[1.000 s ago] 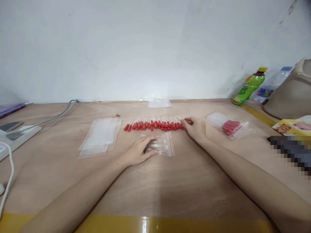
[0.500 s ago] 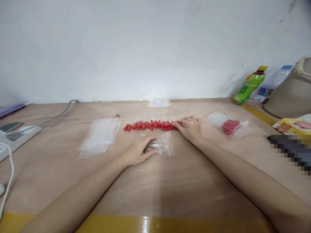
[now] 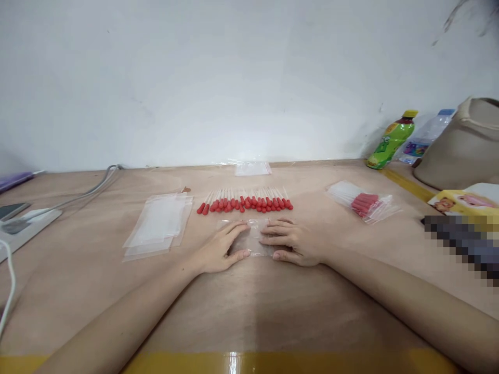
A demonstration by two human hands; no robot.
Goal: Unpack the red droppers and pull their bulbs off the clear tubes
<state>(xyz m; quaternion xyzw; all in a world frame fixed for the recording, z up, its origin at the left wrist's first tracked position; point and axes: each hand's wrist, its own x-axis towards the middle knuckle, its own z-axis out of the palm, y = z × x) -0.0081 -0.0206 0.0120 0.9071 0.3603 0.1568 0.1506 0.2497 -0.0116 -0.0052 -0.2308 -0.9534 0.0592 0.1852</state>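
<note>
Pressing one clear bag (image 3: pixel 251 240): left hand (image 3: pixel 218 248), right hand (image 3: pixel 296 243).

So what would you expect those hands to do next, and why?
Probably open the mouth of the small clear bag. The left hand and right hand both lie on it, it looks empty, and the row of red-tipped sticks lies loose just behind it; a filled bag lies to the right.
</note>
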